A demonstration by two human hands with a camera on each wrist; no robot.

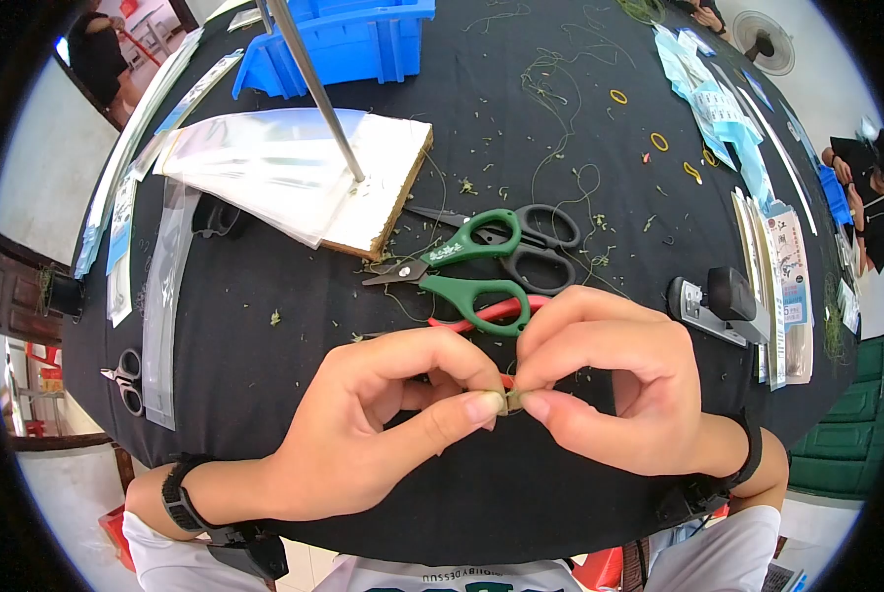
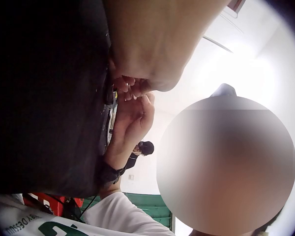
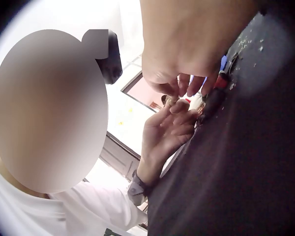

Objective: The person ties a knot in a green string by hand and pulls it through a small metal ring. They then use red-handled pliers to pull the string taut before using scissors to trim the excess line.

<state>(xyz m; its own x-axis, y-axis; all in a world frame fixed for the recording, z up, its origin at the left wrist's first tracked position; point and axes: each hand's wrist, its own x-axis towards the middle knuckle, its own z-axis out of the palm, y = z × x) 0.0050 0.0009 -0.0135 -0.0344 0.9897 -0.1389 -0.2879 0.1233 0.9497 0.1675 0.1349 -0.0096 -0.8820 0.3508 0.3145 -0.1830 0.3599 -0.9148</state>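
Note:
Both hands meet low over the black cloth in the head view. My left hand [image 1: 392, 424] pinches a small olive-tan piece [image 1: 512, 399] between thumb and forefinger. From the other side, my right hand [image 1: 629, 385] pinches the same piece, thumb and forefinger tips close to the left ones. Fingertips cover most of it, so I cannot tell its kind. Just beyond the hands lie green-handled scissors [image 1: 469, 304], overlapping black-handled scissors [image 1: 543, 266], with a red handle [image 1: 506, 309] partly under them. The right wrist view shows the fingertips meeting around the pale piece [image 3: 173, 100].
Behind the scissors, clear plastic sleeves [image 1: 264, 168] lie on a white board [image 1: 387, 192] with a metal rod [image 1: 318, 94]. A blue crate [image 1: 353, 49] stands farther back. At right are a stapler [image 1: 718, 306] and printed packages [image 1: 792, 286]; small scissors [image 1: 129, 380] lie left. Thread and green scraps are scattered about.

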